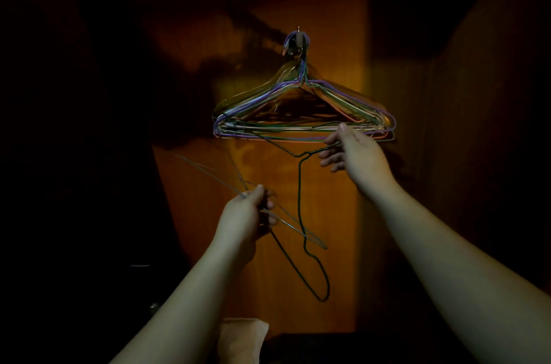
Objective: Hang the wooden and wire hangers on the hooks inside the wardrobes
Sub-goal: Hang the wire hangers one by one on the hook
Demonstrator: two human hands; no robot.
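Dim wardrobe interior, wood back panel (pixel 334 214) lit orange. A bunch of wire hangers (pixel 301 113), purple, green, orange & more, hangs from a hook (pixel 298 40) up on the panel. Right hand (pixel 354 152) is up just below the bunch's bottom bars, thumb & fingers pinching a dark green wire hanger (pixel 301 199) that dangles upside down, its hook end low near the panel's foot. Left hand (pixel 249 214) lower, fingers curled round thin grey wire hangers (pixel 208 175) splaying up-left. Pale bag (pixel 241 342) at bottom edge, w/ dark all round.
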